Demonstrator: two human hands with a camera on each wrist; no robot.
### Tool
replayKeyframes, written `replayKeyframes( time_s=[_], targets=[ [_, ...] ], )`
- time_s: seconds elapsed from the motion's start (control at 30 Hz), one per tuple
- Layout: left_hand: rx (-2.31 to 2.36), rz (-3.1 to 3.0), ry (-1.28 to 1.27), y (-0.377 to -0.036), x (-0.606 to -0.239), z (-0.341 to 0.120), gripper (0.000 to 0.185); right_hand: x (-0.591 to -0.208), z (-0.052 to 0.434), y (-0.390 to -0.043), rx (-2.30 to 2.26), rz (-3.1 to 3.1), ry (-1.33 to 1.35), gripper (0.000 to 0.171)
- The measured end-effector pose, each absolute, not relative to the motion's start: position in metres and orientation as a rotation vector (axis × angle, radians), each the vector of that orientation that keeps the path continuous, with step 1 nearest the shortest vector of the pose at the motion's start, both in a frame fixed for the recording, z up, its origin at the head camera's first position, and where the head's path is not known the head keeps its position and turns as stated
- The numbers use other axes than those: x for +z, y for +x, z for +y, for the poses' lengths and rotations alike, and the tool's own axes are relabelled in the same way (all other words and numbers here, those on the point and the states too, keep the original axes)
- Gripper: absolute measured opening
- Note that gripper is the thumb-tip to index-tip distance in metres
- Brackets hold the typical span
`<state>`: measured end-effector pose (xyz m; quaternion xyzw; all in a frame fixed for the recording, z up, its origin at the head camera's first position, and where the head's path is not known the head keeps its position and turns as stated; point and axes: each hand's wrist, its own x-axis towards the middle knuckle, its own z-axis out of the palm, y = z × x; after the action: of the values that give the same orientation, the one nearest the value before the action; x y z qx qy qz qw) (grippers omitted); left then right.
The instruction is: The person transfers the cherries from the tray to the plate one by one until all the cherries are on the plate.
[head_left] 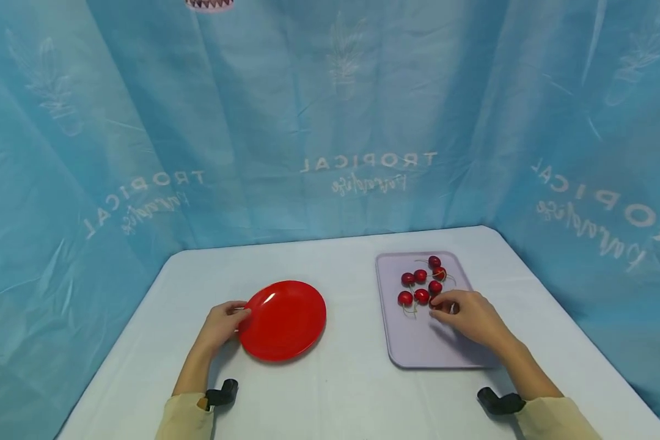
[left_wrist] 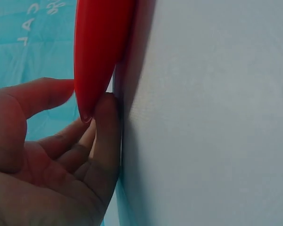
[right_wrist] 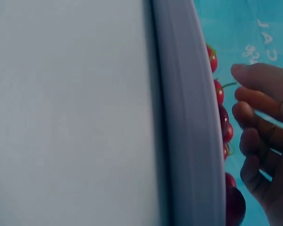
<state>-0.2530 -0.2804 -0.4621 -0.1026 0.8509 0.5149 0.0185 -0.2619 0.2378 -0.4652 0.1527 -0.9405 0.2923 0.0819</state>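
My left hand (head_left: 220, 327) rests at the left rim of the red plate (head_left: 283, 319), which lies flat on the white table (head_left: 341, 391), left of centre. In the left wrist view my thumb (left_wrist: 42, 94) sits on top of the plate's edge and my fingers (left_wrist: 106, 136) curl under it against the tablecloth, so the rim is pinched between them.

My right hand (head_left: 470, 318) lies over the lavender tray (head_left: 418, 348), which sits on the table to the right of the plate and well apart from it. My fingertips are down among the cherries (head_left: 421, 284), a small cluster of red fruit with thin stems lying in the far half of the tray. The nearest cherry (head_left: 436, 302) is right at my fingertips, partly hidden by them. From the right wrist view my fingers (right_wrist: 259, 127) are bent and close together just beside the row of cherries, but I cannot tell whether they have actually closed on one or are only touching it.

Behind the table hangs a blue curtain (head_left: 330, 122) printed with the word TROPICAL.
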Motion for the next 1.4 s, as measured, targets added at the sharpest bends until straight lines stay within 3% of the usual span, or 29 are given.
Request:
replayKeyframes(
  time_s=[0.63,1.4],
  targets=[
    [1.798,2.526,-0.350,-0.249,-0.475,-0.289,0.036,-0.468,0.233,-0.259,0.763,-2.781,0.410,0.014],
    [1.783,2.574,-0.414,-0.246,-0.479,-0.282,0.036,-0.449,0.219,-0.254,0.753,-2.549,0.480,0.013]
  ],
)
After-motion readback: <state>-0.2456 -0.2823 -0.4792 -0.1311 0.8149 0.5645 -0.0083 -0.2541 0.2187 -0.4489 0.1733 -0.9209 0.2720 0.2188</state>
